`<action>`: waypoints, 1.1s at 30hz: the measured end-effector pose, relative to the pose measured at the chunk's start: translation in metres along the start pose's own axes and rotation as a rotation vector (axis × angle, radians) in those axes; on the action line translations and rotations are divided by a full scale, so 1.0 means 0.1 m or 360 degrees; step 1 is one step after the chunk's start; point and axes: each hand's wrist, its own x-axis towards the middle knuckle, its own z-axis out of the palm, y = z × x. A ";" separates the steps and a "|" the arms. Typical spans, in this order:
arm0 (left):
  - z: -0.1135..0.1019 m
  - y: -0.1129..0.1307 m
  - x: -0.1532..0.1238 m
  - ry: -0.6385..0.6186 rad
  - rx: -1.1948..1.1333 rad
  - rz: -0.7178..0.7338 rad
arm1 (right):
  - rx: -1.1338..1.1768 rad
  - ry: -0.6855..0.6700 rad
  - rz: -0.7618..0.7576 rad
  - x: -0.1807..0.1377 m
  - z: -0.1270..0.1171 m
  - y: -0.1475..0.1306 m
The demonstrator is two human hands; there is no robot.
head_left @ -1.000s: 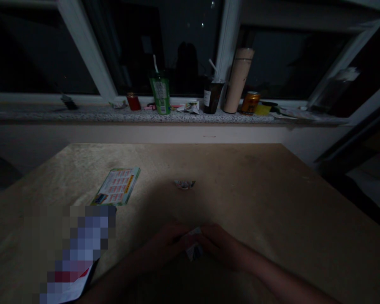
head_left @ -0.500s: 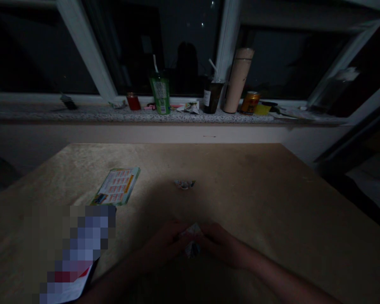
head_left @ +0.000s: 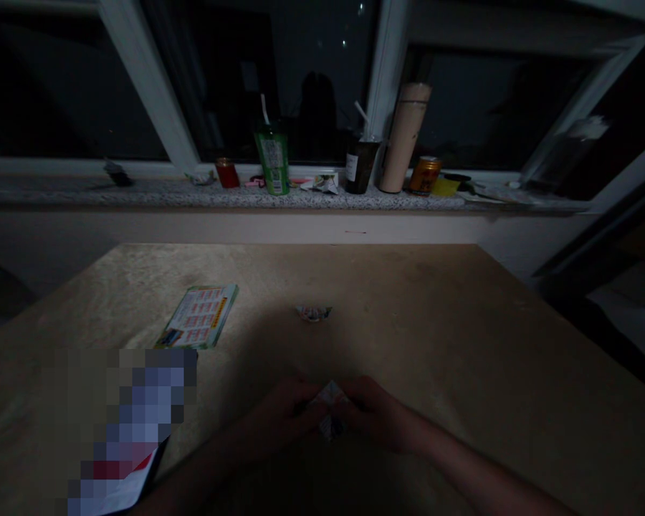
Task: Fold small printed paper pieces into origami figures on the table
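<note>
Between my two hands is a small piece of folded paper, printed and pale, with a pointed top. My left hand pinches its left side, and my right hand pinches its right side. Both thumbs press near the paper's middle and cover part of it. Beyond my fingers a small folded paper boat lies on the table, touched by neither hand. The light is dim, so the print and the exact folds are hard to make out.
A stack of printed cards lies on the wooden table at left, above a pixelated device. The windowsill holds a green cup, a dark cup, a pink flask, a gold can and a red jar.
The fingers have shifted slightly on the folded paper, and its lower part has turned, showing different print. The paper boat and other things stay where they were.
</note>
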 end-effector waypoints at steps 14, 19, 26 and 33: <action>-0.06 0.09 -0.01 -0.0043 -0.0121 -0.0126 | 0.0248 0.0045 0.0230 -0.02 -0.07 0.04; -0.06 0.08 -0.02 0.0014 -0.0123 -0.0111 | 0.0215 0.0069 0.0209 -0.01 -0.06 0.01; -0.06 0.05 -0.04 0.0138 -0.0136 -0.0168 | 0.0222 0.0283 0.0278 0.02 -0.07 0.03; -0.08 0.09 -0.04 0.0189 -0.0124 -0.0210 | 0.0225 0.0531 0.0324 0.07 -0.06 0.06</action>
